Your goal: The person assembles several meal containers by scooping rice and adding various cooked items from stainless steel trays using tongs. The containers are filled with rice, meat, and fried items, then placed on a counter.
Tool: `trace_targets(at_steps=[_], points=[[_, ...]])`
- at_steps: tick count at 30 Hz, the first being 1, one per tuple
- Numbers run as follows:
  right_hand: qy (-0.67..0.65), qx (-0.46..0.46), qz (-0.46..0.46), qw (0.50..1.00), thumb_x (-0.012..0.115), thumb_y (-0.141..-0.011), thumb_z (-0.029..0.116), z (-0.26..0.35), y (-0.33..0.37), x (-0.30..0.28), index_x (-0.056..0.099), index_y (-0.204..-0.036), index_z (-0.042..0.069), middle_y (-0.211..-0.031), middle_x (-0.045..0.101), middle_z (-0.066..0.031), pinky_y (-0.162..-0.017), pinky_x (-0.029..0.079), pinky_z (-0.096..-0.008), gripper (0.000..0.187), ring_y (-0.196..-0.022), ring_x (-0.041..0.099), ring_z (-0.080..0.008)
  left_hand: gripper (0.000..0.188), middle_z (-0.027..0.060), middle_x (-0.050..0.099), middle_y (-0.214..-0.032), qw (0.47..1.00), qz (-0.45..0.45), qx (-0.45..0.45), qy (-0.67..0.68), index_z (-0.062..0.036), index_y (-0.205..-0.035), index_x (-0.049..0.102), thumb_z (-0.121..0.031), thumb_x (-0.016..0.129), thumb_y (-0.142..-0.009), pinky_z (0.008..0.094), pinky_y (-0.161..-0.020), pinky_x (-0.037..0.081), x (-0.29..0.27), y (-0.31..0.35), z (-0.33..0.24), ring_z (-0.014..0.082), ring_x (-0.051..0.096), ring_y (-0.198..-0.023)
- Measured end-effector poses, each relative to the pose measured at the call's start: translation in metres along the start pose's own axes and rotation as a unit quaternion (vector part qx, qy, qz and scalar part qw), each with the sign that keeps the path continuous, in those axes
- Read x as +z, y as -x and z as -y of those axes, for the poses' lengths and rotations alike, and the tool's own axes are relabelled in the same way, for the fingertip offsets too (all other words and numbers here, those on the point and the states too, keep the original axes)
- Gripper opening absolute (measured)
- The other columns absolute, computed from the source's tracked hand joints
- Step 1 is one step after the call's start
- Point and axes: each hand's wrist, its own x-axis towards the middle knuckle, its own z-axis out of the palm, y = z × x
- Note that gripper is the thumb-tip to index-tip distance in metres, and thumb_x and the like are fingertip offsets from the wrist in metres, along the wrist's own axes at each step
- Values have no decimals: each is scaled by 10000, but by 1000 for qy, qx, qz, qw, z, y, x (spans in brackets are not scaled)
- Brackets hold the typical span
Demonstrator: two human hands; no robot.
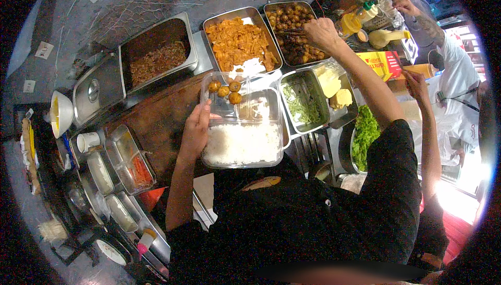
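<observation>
My left hand grips the left side of a clear plastic takeaway box. White rice fills its near part; several small golden-brown potatoes lie in a far compartment. My right hand reaches over a metal tray of similar small potatoes. Its fingers are closed, and what they hold blends into the dark food below. Left of that tray is another with orange saucy food. Nearer to my right forearm stands a tray of shredded green vegetable.
A deep pan of minced meat stands at left, beside a wooden board. Shredded carrot sits in a tray farther left. Sauce bottles and a yellow-red box are at right. A co-worker in white and another person's forearm are close by.
</observation>
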Motion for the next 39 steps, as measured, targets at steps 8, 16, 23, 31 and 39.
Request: trace_targets(at_steps=[8, 16, 23, 31, 39], points=[[-88, 43, 13, 995, 705, -770, 318, -25, 55, -103, 688, -1135, 222, -785, 680, -142, -690, 529, -426, 378, -732, 663, -323, 429, 105, 688, -878, 999, 17, 35, 14, 28, -1252, 517, -318, 414, -1019, 265, -775, 464, 7, -6, -11, 140, 608, -810], [-214, -88, 2, 973, 740, -707, 194, 24, 96, -129, 702, -1087, 121, -793, 676, -165, -636, 496, -419, 390, -696, 648, -332, 420, 96, 678, -890, 995, 48, 50, 77, 54, -1253, 506, -289, 423, -1024, 258, -765, 469, 26, -21, -14, 139, 619, -838], [-218, -115, -5, 969, 736, -691, 172, 32, 107, -134, 700, -1073, 105, -717, 662, -159, -597, 473, -421, 389, -670, 640, -334, 425, 101, 670, -946, 993, 51, 85, 71, 58, -1274, 494, -279, 417, -1027, 248, -800, 452, 33, -21, -10, 131, 611, -862], [-203, -104, 58, 972, 711, -714, 150, 48, 117, -161, 693, -1053, 94, -832, 679, -150, -640, 485, -425, 345, -729, 645, -329, 421, 92, 671, -944, 994, 69, 23, 75, 47, -1270, 501, -288, 421, -1026, 244, -787, 450, 40, -20, -12, 120, 610, -866], [-214, 17, -43, 976, 738, -696, 232, 5, 115, -143, 705, -846, 43, -725, 659, -206, -681, 544, -452, 244, -726, 670, -360, 435, 102, 693, -860, 993, 43, 50, 102, -21, -1290, 507, -346, 400, -1020, 258, -681, 506, 44, -14, 5, 123, 636, -737]])
